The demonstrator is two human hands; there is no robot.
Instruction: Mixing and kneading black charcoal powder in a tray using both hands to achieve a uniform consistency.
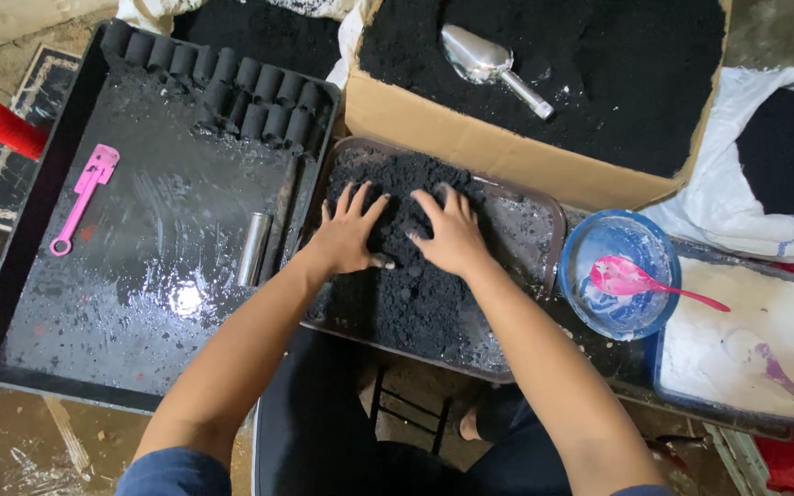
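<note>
Black powder [415,294] being pressed in the brown tray [544,207].
Left hand [346,234] and right hand [452,234] are lying flat, fingers spread, gripping nothing; powder is likely spilling over the rim.

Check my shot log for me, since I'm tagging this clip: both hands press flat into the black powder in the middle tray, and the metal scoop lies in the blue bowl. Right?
Not quite. The head view shows the left hand and right hand flat on the black powder in the middle tray, but the metal scoop lies in the cardboard box. The blue bowl holds a pink spoon.
</note>
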